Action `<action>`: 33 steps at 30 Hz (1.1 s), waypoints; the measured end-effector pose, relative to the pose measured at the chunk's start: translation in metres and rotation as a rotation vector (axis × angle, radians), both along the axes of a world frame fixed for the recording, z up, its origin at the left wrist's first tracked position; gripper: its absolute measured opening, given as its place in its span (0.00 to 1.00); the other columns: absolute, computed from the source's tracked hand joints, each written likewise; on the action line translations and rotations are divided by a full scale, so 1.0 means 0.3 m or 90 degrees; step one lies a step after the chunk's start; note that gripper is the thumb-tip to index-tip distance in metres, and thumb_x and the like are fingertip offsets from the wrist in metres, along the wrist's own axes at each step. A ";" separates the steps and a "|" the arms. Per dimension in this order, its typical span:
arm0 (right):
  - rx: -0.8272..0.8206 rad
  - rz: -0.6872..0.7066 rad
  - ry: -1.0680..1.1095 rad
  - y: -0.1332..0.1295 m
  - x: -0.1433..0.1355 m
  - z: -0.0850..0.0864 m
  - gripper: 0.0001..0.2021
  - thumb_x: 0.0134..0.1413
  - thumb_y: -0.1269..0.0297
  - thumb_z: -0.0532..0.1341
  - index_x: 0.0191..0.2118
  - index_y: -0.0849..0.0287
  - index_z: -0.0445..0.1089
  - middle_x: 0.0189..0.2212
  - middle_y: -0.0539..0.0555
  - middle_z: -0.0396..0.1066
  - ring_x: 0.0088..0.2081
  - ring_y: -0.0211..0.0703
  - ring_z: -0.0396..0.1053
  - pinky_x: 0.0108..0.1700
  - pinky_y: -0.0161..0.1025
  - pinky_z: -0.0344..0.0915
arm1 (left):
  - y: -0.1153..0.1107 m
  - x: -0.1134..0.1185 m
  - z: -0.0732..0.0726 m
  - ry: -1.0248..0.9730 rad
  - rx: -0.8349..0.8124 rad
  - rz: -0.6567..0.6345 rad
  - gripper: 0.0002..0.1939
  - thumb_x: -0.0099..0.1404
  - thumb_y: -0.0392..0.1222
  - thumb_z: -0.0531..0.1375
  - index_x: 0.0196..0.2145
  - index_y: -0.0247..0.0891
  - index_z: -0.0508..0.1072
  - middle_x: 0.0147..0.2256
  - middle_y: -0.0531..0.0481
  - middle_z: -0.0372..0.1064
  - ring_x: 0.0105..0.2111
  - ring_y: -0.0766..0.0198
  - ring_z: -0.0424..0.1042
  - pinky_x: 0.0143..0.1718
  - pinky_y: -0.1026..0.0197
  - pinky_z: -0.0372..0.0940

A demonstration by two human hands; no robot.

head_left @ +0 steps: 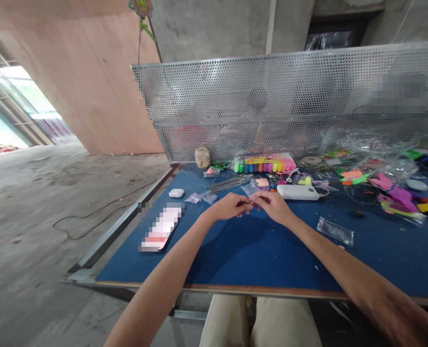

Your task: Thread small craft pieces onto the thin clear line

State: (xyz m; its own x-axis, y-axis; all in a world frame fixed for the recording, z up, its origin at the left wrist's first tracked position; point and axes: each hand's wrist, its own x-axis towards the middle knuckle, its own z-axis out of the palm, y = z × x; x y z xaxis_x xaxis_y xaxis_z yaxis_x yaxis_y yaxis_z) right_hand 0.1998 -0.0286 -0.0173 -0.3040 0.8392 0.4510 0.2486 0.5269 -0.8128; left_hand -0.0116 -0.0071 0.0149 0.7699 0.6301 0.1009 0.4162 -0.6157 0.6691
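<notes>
Small piece point(250, 201), mostly hidden by fingers; we cannot identify it. Position: where the fingertips meet, above the blue tabletop point(250, 255), short of the bundle of thin wires point(231, 182).

Hands: left hand point(231, 206) and right hand point(274, 207) have fingers curled inward, tips nearly closed in a pinch on the piece. We cannot tell which hand bears more of it.

Progress: we judge the fine fingerwork to be under way. No finished form shows between the fingers; how much is done or left we cannot tell.

Counts, moving outward:
- Small piece: one, as far as we can see.
- White device point(297, 193) with a cable: one, just beside the right hand.
- Peach block point(262, 182): one, beyond the fingertips.
- Wires: one bundle, strands too fine to count.
- Pack of coloured clay point(265, 164): one, by our reading of its contents; sticks overlap, not counted.
- Tan lump point(202, 157): one, left of the pack.
- Small white case point(176, 193): one.
- Phone point(163, 227): one, near the left edge.
- Flat clear bag point(335, 231): one, near the right forearm; further bags overlap, uncounted.
- Perforated panel point(235, 101): one, behind everything.
</notes>
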 end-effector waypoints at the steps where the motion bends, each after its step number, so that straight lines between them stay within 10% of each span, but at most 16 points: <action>1: 0.000 -0.011 -0.008 -0.002 0.000 0.000 0.13 0.61 0.53 0.59 0.38 0.56 0.76 0.33 0.53 0.78 0.29 0.45 0.74 0.33 0.40 0.71 | 0.001 0.000 -0.001 -0.004 0.001 0.005 0.18 0.70 0.52 0.54 0.40 0.35 0.74 0.30 0.49 0.75 0.25 0.69 0.73 0.30 0.69 0.65; 33: -0.059 0.064 0.048 0.007 0.030 0.015 0.13 0.56 0.53 0.65 0.35 0.58 0.78 0.19 0.49 0.70 0.21 0.39 0.67 0.24 0.35 0.64 | -0.006 0.000 0.017 -0.146 -0.271 -0.074 0.23 0.64 0.56 0.62 0.43 0.30 0.77 0.36 0.41 0.76 0.31 0.64 0.77 0.37 0.63 0.72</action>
